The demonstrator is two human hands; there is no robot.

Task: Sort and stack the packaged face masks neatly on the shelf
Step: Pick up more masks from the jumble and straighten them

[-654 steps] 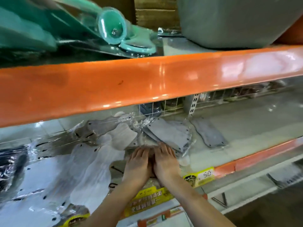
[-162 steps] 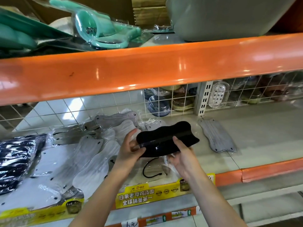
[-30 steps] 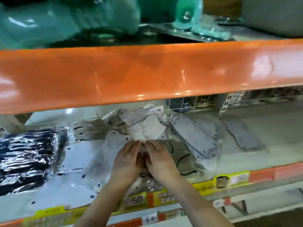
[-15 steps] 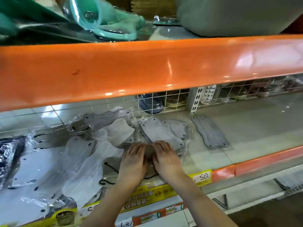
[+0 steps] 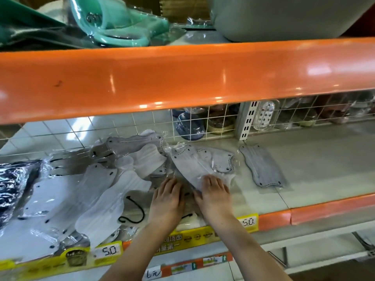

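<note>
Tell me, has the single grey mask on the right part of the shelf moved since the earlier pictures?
No. The single grey mask lies where it lay before, just in front and to the right of the white slotted post.

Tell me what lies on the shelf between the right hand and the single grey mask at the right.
Only bare shelf separates the right hand from the grey mask, in the head view.

A shop: orange-edged shelf [image 5: 304, 211] carrying price tags [image 5: 248, 222] and packaged goods.
</note>
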